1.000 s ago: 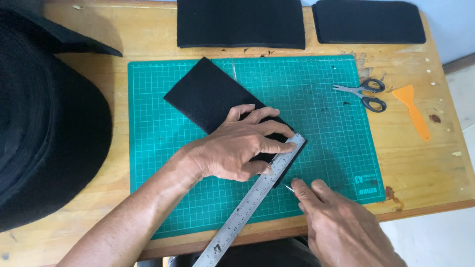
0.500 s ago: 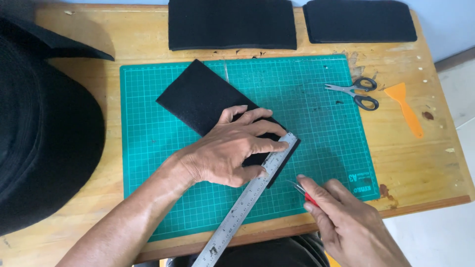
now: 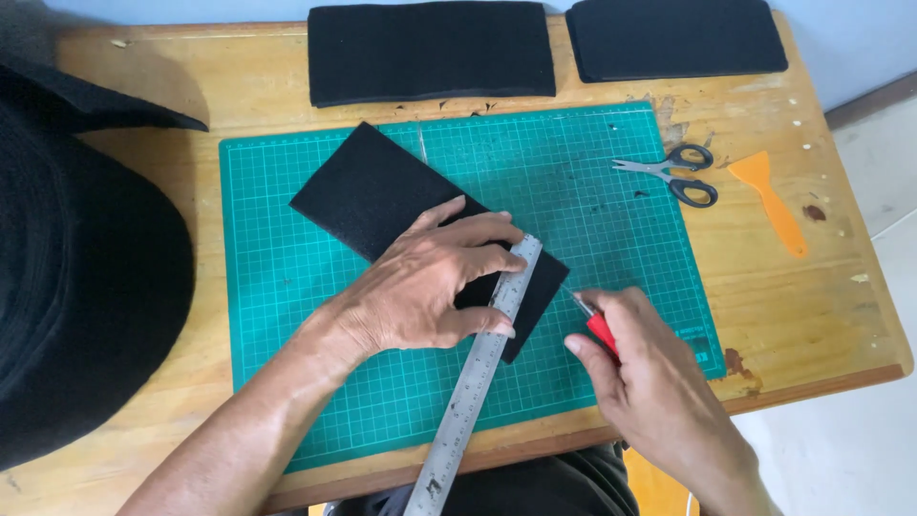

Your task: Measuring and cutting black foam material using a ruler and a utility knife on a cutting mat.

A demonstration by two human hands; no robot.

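Pressing flat, the left hand (image 3: 420,287) pins a steel ruler (image 3: 478,368) diagonally across the black foam sheet (image 3: 382,196) on the green cutting mat (image 3: 592,191). Right hand (image 3: 650,382), clenched around a red-handled knife (image 3: 594,323), sits just right of the ruler's upper end, blade tip near the sheet's edge.

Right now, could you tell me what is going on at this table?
A person's left hand presses a steel ruler across a black felt strip on the green cutting mat. The right hand holds a red-handled knife with its tip beside the ruler, at the felt's edge. Scissors and an orange scraper lie to the right.
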